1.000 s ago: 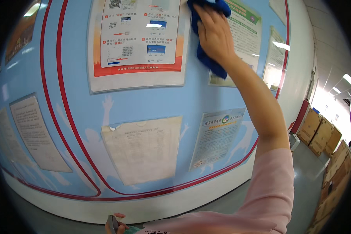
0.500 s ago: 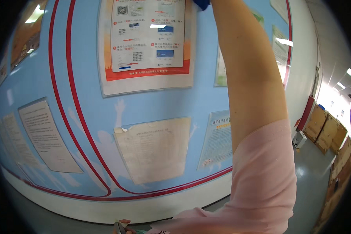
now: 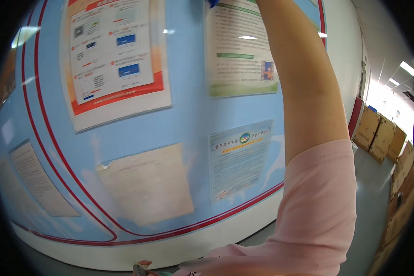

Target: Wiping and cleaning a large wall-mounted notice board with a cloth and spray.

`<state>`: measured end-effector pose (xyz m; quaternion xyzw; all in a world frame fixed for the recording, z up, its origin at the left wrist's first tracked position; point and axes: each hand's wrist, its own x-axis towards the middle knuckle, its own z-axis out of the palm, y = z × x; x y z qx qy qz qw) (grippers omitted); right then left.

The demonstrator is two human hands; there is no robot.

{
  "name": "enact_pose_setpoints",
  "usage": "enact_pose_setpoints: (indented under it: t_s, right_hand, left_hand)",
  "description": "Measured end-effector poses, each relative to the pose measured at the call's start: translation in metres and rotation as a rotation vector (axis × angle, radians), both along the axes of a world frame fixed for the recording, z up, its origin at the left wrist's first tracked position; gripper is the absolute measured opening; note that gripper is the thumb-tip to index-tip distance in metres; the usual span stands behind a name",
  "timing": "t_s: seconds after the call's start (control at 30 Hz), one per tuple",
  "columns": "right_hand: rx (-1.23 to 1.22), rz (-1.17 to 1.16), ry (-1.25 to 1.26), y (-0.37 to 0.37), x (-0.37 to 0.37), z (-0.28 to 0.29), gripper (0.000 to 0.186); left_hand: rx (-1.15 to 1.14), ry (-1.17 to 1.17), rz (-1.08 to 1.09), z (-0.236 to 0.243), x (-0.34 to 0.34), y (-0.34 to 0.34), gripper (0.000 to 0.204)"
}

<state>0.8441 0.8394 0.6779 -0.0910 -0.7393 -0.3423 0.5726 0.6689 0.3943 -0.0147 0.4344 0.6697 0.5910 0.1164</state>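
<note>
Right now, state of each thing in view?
Blue cloth: mostly out of frame
Right arm: raised, hand out of frame
Left hand: around gray object
Yellowed sheet: upper-left corner curled
Green-edged poster: partly behind right arm
Red-bordered poster: on wall
Brown boxes: standing on floor
Ceiling light: lit

The cloth (image 3: 211, 3) is deep blue. The board (image 3: 188, 124) is light blue with faint whitish shapes and dark red lines (image 3: 322, 18). The poster (image 3: 115, 55) shows blue blocks on white inside a red-orange surround. The green-banded sheet (image 3: 239, 69) is otherwise white. The object (image 3: 139, 270) in the left hand (image 3: 145, 263) is grey; the sleeve (image 3: 317, 198) is plain pink.
</note>
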Motion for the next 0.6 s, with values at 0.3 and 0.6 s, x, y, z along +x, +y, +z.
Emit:
enact_pose_setpoints:
  t_s: [0.3,0.6]
  right_hand:
    - [-0.028,-0.020,0.195,0.134,0.162,-0.005,0.046]
    - [-0.073,0.090,0.215,0.217,0.257,0.005,0.044]
  left_hand:
    - [-0.095,-0.044,-0.029,0.002,0.080,0.086,0.049]
    - [-0.189,0.019,-0.049,0.025,0.176,0.193,0.072]
